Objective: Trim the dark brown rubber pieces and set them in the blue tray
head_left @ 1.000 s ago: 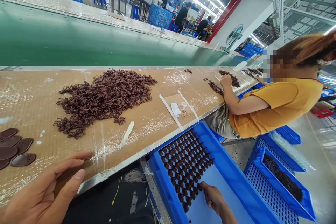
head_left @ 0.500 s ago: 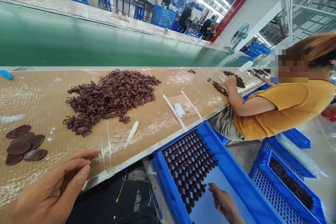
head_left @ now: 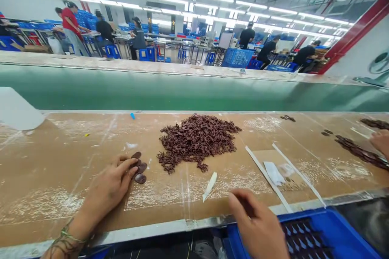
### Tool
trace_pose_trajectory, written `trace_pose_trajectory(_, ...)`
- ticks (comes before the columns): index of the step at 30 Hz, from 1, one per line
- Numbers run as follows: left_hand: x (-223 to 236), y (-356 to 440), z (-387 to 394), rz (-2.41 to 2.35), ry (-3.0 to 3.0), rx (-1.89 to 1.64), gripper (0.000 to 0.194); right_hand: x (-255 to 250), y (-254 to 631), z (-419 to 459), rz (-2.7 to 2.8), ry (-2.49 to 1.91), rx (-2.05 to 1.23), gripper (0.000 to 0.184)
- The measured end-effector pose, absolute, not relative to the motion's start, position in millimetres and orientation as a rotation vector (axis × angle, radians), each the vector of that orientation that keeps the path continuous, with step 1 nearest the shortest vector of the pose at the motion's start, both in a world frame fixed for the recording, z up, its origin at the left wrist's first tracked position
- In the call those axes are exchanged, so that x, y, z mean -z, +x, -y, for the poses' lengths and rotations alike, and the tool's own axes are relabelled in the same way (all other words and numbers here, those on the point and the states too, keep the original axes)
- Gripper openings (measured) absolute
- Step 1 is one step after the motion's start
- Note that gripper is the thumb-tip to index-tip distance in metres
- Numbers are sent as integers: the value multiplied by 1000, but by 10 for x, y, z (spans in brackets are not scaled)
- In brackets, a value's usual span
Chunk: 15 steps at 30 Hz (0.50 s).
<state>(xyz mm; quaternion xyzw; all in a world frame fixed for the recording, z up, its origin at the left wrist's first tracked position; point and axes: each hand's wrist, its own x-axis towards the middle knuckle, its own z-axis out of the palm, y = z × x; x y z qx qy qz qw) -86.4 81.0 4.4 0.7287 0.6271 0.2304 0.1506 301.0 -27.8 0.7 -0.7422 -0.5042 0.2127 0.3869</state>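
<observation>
- L hand [head_left: 106, 190]: on bench, loosely open, fingertips against dark brown oval pieces [head_left: 140, 178], no clear hold on them
- Pieces: small cluster on bench, just beside L fingertips, left of brown curly heap [head_left: 196, 143]
- R hand [head_left: 255, 222]: over bench front edge, fingers half curled, can't tell if anything's held; nearest to blue tray [head_left: 331, 226]
- Tray: below bench edge, w/ rows of dark pieces [head_left: 304, 238]
- Btwn hands, on bench [head_left: 60, 170]: white blade-shaped scraper [head_left: 209, 186], near heap
- Right of it: 2 white paper strips [head_left: 269, 174], tissue [head_left: 273, 173]
- Far right: co-worker's hand [head_left: 381, 141] by dark pieces [head_left: 361, 151]
</observation>
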Motion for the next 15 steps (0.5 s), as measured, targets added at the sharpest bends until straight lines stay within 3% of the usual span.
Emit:
trace_pose_trajectory(6, -4, -889, -688, -1758, 1999, -775, 40, -179, 2369, -668, 1774, -1983, -325, 35)
trace_pose_trajectory(11, -158, -887, -586, -1692, 1927, -857, 33, 24, 2527, -775, 1803, -1910, -333, 33)
trace_pose_trajectory(15, -274, -819, -378, -1613, 1809, -949, 33, -113, 2540, -569, 1648, -1710, -422, 29)
